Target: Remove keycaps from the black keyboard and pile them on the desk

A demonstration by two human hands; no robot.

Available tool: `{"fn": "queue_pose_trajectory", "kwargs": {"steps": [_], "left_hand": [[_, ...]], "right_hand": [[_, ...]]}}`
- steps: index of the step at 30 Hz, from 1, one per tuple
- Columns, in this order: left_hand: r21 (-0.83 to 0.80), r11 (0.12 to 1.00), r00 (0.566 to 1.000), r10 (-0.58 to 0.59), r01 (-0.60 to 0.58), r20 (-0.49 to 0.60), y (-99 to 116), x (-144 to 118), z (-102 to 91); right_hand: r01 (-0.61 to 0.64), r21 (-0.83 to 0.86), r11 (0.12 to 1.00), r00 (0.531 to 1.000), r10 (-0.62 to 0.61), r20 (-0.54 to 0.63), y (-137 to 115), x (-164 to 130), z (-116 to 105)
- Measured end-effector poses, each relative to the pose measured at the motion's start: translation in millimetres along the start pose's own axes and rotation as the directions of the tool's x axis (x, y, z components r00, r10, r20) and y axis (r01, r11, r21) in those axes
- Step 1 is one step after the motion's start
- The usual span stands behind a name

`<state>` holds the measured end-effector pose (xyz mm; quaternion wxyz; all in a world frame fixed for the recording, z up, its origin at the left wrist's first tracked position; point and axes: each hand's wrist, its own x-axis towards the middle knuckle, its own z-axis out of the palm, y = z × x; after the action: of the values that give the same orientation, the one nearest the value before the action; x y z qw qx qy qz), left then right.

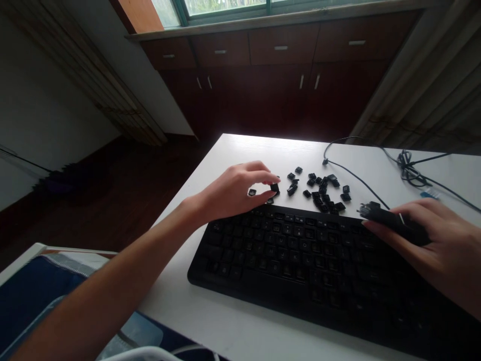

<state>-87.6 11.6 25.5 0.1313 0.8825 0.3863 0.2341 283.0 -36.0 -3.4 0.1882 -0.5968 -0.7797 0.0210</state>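
Observation:
Beyond the top left part of a black keyboard (259, 291), my left hand (244, 185) is closed in a pinch. Between its thumb and forefinger is a small black keycap (275, 188). A few loose keycaps lie close under this hand. My right hand (439, 235) is wrapped round a black-handled tool (394, 223) over the keyboard's right side. The tool's greyish tip points left; its exact kind is unclear. Several sockets on the keyboard show no keycaps, while other keys are in place.
Loose black keycaps (323, 195) lie scattered behind the keyboard on the white table (259, 150). A black cable (361, 178) runs to a tangled bundle (408, 165) at right. A blue-and-clear scrap (430, 193) lies near the right hand. Dark red cabinets (259, 100) stand beyond.

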Motion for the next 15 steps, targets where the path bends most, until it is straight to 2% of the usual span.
{"fn": "queue_pose_trajectory", "kwargs": {"steps": [4, 10, 15], "left_hand": [[-0.056, 0.998, 0.996, 0.017, -0.023, -0.09, 17.8, -12.0, 5.9], [-0.06, 0.995, 0.983, 0.063, -0.074, -0.171, 25.6, -12.9, 16.2], [-0.001, 0.994, 0.981, 0.104, -0.105, -0.166, 27.3, -13.9, 19.6]], "right_hand": [[-0.003, 0.035, 0.999, 1.0, 0.003, -0.01, 1.4, -1.1, 4.0], [-0.008, 0.059, 0.998, 1.0, 0.008, 0.0, -4.4, -1.6, 4.9], [0.058, 0.04, 0.997, 0.998, -0.058, 0.0, -6.3, -4.2, 6.0]]}}
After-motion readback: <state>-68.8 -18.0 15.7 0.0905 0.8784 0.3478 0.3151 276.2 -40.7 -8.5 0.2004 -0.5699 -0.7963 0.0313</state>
